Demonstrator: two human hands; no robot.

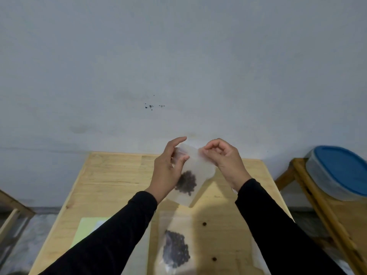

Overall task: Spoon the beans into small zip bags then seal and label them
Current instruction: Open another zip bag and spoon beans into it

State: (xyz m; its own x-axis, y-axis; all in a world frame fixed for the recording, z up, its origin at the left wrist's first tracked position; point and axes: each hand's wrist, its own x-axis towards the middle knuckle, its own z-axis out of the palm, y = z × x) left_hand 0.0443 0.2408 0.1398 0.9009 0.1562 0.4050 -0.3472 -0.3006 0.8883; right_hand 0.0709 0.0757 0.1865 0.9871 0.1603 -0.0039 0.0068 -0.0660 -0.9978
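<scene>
I hold a small bag [190,171] up off the desk [111,175], between my two hands. My left hand [168,173] grips its left edge, thumb on the near face and forefinger straight along the top; my right hand [224,159] pinches the top right corner with curled fingers [210,147]. I judge I'm pressing the zip closed. The risk is a strip that only half catches: if my right pinch slides off before reaching the end, a gap stays, and with the bag tilted the beans [185,184] could spill out once I lay it down. The bag is frosted, thin and limp, the beans a dark clump sagging in its lower half, below my fingers. Nearer me, under my wrists, a second bag [176,249] of beans lies flat, with two loose beans [204,223] beside it.
</scene>
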